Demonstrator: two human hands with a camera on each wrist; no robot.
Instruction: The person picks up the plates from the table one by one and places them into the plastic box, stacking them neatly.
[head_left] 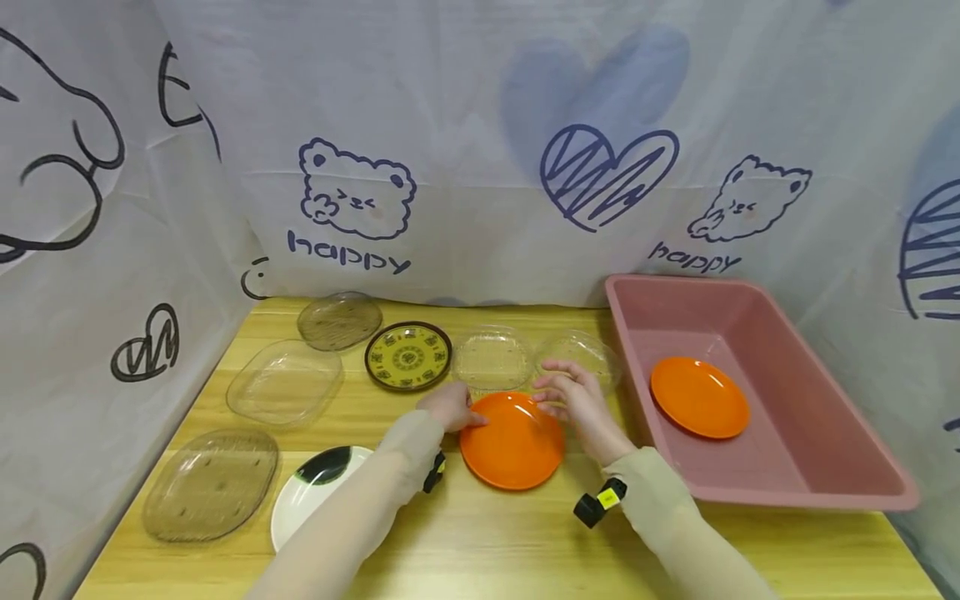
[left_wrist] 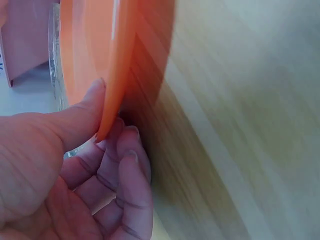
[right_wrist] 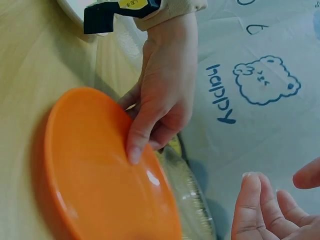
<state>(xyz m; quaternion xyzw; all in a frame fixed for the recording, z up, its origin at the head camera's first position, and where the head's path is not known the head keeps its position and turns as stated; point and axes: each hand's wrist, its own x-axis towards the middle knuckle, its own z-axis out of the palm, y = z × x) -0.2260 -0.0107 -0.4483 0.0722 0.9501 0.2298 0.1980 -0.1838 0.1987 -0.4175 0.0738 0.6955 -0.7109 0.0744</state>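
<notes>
An orange plate [head_left: 513, 446] is at the middle of the wooden table. My left hand [head_left: 448, 407] pinches its left rim, thumb on the upper face and fingers underneath; the left wrist view shows the plate [left_wrist: 95, 45] tilted, with a shadow on the wood below. My right hand [head_left: 576, 405] hovers by the plate's right edge, holding nothing, its fingers loosely bent and apart from the thumb. In the right wrist view the right fingers [right_wrist: 250, 205] stay clear of the plate. A second orange plate [head_left: 700, 397] lies inside the pink tub [head_left: 817, 467] on the right.
Behind the held plate stand a yellow patterned plate [head_left: 408, 357] and clear plastic dishes [head_left: 491, 358]. More clear dishes [head_left: 285, 383] are at the left. A white plate [head_left: 311, 492] with a dark green patch lies partly under my left sleeve. A printed curtain [head_left: 465, 217] hangs behind.
</notes>
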